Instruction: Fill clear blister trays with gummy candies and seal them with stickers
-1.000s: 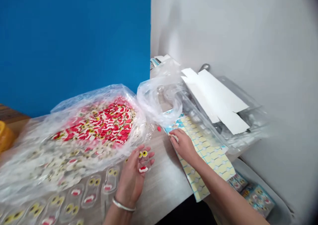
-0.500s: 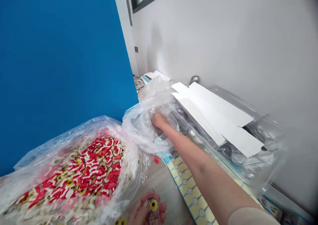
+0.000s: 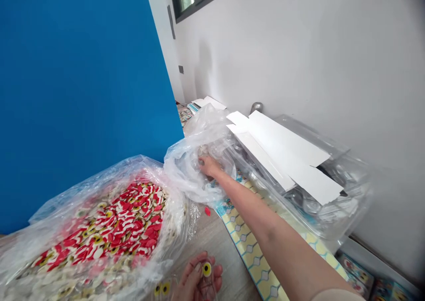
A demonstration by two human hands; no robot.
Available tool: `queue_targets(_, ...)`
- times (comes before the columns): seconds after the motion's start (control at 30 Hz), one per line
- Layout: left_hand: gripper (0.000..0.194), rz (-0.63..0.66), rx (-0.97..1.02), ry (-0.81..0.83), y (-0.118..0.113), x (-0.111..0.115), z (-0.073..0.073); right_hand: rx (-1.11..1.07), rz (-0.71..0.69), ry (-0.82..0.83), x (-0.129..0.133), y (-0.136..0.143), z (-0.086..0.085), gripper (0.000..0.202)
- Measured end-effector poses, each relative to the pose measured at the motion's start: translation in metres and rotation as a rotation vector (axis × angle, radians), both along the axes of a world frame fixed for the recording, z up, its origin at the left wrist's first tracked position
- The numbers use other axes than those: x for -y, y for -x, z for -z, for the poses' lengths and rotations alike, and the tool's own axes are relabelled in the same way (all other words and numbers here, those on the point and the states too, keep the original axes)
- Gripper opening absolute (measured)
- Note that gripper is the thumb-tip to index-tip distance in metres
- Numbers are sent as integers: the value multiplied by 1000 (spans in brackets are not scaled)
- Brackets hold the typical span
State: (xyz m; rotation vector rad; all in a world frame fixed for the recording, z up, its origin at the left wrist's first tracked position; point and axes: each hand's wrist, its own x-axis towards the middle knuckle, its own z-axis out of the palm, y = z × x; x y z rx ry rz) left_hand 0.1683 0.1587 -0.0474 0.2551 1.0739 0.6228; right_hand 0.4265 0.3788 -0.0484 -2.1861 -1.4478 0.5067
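Observation:
At the bottom centre, my left hand (image 3: 195, 276) is closed around a small clear plastic case (image 3: 207, 287) with a yellow-and-black eye piece (image 3: 206, 269) at its top. My right hand (image 3: 209, 165) reaches into the mouth of a clear plastic bag (image 3: 179, 168), its fingers curled together. Whatever those fingers pinch is too small to make out. Left of my left hand lies a large clear bag (image 3: 99, 181) full of red and white pieces (image 3: 126, 225), with yellow eye pieces among them. Two more yellow eyes (image 3: 162, 288) show beside my left wrist.
White card sheets (image 3: 285, 155) lie over a clear plastic tub (image 3: 335, 230) against the wall. A yellow patterned board (image 3: 247, 243) runs under my right arm. One red piece (image 3: 207, 211) is on the floor. A blue panel (image 3: 83, 93) stands at the left.
My right hand has shifted slightly left and down within the bag's mouth, and its fingertips show more. The left hand keeps its hold on the case. The view has shifted slightly.

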Motion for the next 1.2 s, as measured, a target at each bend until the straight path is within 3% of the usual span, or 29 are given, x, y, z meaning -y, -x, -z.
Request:
queue_targets(0.13, 43, -71, -60, 15, 5, 4, -10, 52, 117, -15, 17, -3, -5, 35)
queue_targets(0.33, 42, -81, -15, -41, 3, 15, -38, 56, 12, -81, 46, -14, -17, 27)
queue_targets(0.47, 36, -28, 0, 17, 8, 21, -30, 51, -12, -89, 29, 3, -17, 36)
queue_targets(0.57, 40, -32, 2, 23, 15, 19, -22, 59, 66, -71, 13, 11, -19, 29)
queue_targets(0.67, 45, -73, 22, -17, 16, 16, -27, 83, 169, -61, 20, 5, -32, 35)
queue_targets(0.73, 45, -109, 51, -53, 14, 16, -38, 107, 196, -74, 46, 2, -45, 39)
queue_targets(0.8, 41, -142, 118, -104, 9, 17, -50, 146, 155, -140, 89, 10, -56, 39)
queue_targets(0.9, 37, -174, 228, -147, 2, 23, -62, 267, -77, -415, 174, 45, -63, 35)
queue_targets(1.03, 44, -190, 272, -171, -6, 36, -63, 525, -418, -473, 278, 107, -52, 32)
queue_targets(1.1, 39, -195, 251, -215, -7, 45, -60, 592, -541, -469, 310, 130, -44, 32)
queue_targets(1.2, 29, -192, 179, -286, -1, 58, -54, 553, -619, -461, 336, 149, -40, 31)
